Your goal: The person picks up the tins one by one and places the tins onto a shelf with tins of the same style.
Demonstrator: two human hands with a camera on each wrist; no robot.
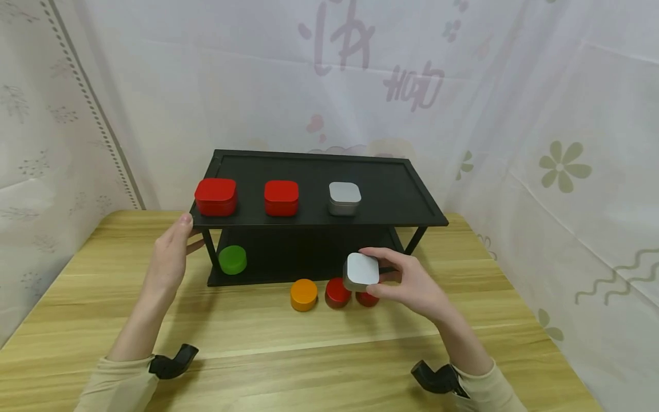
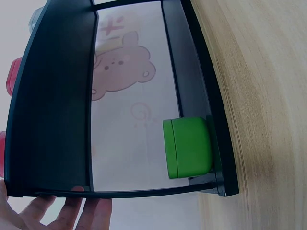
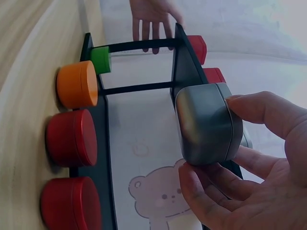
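My right hand (image 1: 412, 283) pinches a square silver tin (image 1: 362, 270) with rounded corners, thumb on one side and fingers on the other. The tin is raised in front of a black two-tier rack (image 1: 309, 225). My left hand (image 1: 172, 252) holds the left front corner of the rack's upper board, thumb at the edge and fingertips (image 2: 74, 191) below it. On the upper board stand two red tins (image 1: 216, 197) (image 1: 281, 198) and another silver tin (image 1: 344, 199). A green tin (image 1: 233, 260) sits at the left of the lower tier.
A round orange tin (image 1: 304, 295) and two round red tins (image 1: 337, 293) (image 1: 367, 298) stand on the wooden table (image 1: 268, 366) before the rack. The second red one is partly hidden by the held tin and hand. Patterned white cloth (image 1: 257, 86) hangs behind and at both sides.
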